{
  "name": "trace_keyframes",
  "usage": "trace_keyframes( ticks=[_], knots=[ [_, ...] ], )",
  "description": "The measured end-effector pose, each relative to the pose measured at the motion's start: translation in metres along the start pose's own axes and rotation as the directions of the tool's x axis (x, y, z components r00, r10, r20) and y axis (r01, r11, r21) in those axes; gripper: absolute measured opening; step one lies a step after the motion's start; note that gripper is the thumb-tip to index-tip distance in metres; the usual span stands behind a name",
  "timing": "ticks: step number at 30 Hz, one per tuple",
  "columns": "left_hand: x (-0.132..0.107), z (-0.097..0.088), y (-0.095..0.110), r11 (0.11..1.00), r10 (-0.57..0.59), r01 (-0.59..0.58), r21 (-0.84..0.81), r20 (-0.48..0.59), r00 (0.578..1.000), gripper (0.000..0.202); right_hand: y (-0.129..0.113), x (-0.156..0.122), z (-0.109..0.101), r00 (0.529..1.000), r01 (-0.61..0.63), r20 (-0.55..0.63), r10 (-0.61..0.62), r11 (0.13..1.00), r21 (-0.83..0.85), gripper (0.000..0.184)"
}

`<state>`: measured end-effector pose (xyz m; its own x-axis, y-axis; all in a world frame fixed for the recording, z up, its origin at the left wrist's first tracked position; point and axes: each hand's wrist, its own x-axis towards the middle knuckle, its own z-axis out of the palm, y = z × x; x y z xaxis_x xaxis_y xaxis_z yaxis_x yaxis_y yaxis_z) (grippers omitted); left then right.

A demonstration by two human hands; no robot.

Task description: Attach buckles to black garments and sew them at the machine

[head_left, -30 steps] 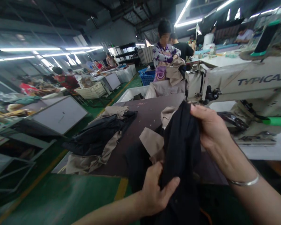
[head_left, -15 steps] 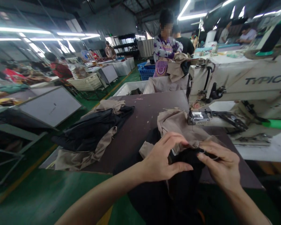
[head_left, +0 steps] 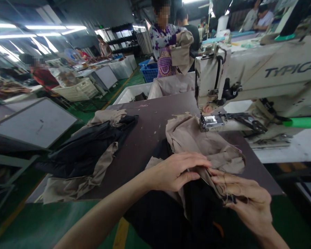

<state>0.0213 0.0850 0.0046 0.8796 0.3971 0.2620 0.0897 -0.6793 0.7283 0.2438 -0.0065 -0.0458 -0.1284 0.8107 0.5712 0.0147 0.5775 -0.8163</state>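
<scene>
A beige and black garment piece (head_left: pixel 197 141) lies crumpled on the dark brown table (head_left: pixel 150 131), trailing off the near edge onto my lap. My left hand (head_left: pixel 176 171) rests on its near fold, fingers together and pressed on the cloth. My right hand (head_left: pixel 242 200) pinches the frayed beige edge where it meets the black fabric. The cloth's far end lies beside the presser foot (head_left: pixel 209 121) of the white sewing machine (head_left: pixel 261 76) at the right.
A second heap of black and beige garments (head_left: pixel 85 152) lies on the table's left. A person in a patterned top (head_left: pixel 163 45) holds beige cloth behind the table. White bins (head_left: pixel 129 93), a blue crate (head_left: pixel 149 72) and other workers' tables stand at the left.
The black fabric that my hands held up has come down to the table edge. The beige piece now lies spread beside the machine, and both hands have shifted to its near edge.
</scene>
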Motion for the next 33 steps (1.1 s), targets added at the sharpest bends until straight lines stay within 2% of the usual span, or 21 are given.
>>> trace_keyframes(
  ticks=[1,3,6,8,10,12,14,16,18,20,23,26,29,31,33],
  knots=[
    [0.001,-0.001,0.000,1.000,-0.008,0.008,0.006,0.038,0.999,0.035,0.000,-0.001,0.000,1.000,0.009,-0.019,-0.009,1.000,-0.008,0.018],
    [0.000,0.000,-0.003,1.000,-0.019,0.018,0.024,0.041,0.999,0.030,-0.001,-0.002,0.001,0.997,0.036,-0.065,-0.040,0.998,-0.053,0.020],
    [-0.009,0.014,-0.009,0.991,0.032,-0.017,0.131,-0.112,0.993,0.026,-0.002,-0.006,0.005,0.982,0.112,-0.128,-0.139,0.974,-0.195,0.029],
    [-0.016,0.027,-0.012,0.958,0.116,-0.038,0.284,-0.260,0.959,0.027,-0.001,-0.012,0.010,0.964,0.165,-0.155,-0.216,0.944,-0.285,0.037],
    [-0.021,0.039,-0.013,0.908,0.202,-0.024,0.419,-0.386,0.900,0.032,0.000,-0.018,0.016,0.955,0.168,-0.176,-0.240,0.922,-0.349,0.044],
    [-0.024,0.046,-0.013,0.897,0.239,-0.004,0.442,-0.478,0.845,0.034,0.000,-0.023,0.021,0.949,0.136,-0.216,-0.228,0.919,-0.371,0.047],
    [-0.024,0.047,-0.011,0.933,0.205,-0.001,0.361,-0.528,0.824,0.030,0.000,-0.023,0.023,0.943,0.128,-0.248,-0.221,0.931,-0.342,0.047],
    [-0.023,0.042,-0.010,0.971,0.145,-0.025,0.238,-0.505,0.851,0.026,0.000,-0.020,0.021,0.946,0.173,-0.220,-0.239,0.943,-0.283,0.041],
    [-0.021,0.034,-0.007,0.988,0.115,-0.062,0.140,-0.411,0.904,0.026,0.000,-0.016,0.018,0.956,0.224,-0.136,-0.261,0.945,-0.238,0.035],
    [-0.018,0.027,-0.004,0.993,0.106,-0.081,0.089,-0.323,0.940,0.024,0.000,-0.012,0.015,0.957,0.257,-0.077,-0.278,0.943,-0.211,0.034],
    [-0.013,0.020,0.000,0.998,0.056,-0.051,0.026,-0.249,0.967,0.018,0.000,-0.007,0.015,0.954,0.268,-0.082,-0.287,0.945,-0.190,0.037],
    [-0.009,0.018,0.001,0.994,-0.019,-0.007,-0.110,-0.233,0.972,0.010,-0.001,-0.004,0.015,0.964,0.221,-0.101,-0.244,0.955,-0.198,0.037],
    [-0.007,0.020,0.000,0.975,-0.109,0.047,-0.219,-0.281,0.953,0.006,-0.002,-0.004,0.008,0.990,0.132,-0.033,-0.141,0.975,-0.180,0.035],
    [-0.006,0.022,-0.001,0.973,-0.126,0.055,-0.224,-0.320,0.939,0.005,-0.003,-0.004,0.002,0.996,0.084,0.021,-0.082,0.978,-0.193,0.037],
    [-0.006,0.024,-0.001,0.985,-0.080,0.018,-0.173,-0.357,0.931,0.005,-0.004,-0.005,-0.004,0.997,0.071,0.045,-0.062,0.972,-0.223,0.039]
  ],
)
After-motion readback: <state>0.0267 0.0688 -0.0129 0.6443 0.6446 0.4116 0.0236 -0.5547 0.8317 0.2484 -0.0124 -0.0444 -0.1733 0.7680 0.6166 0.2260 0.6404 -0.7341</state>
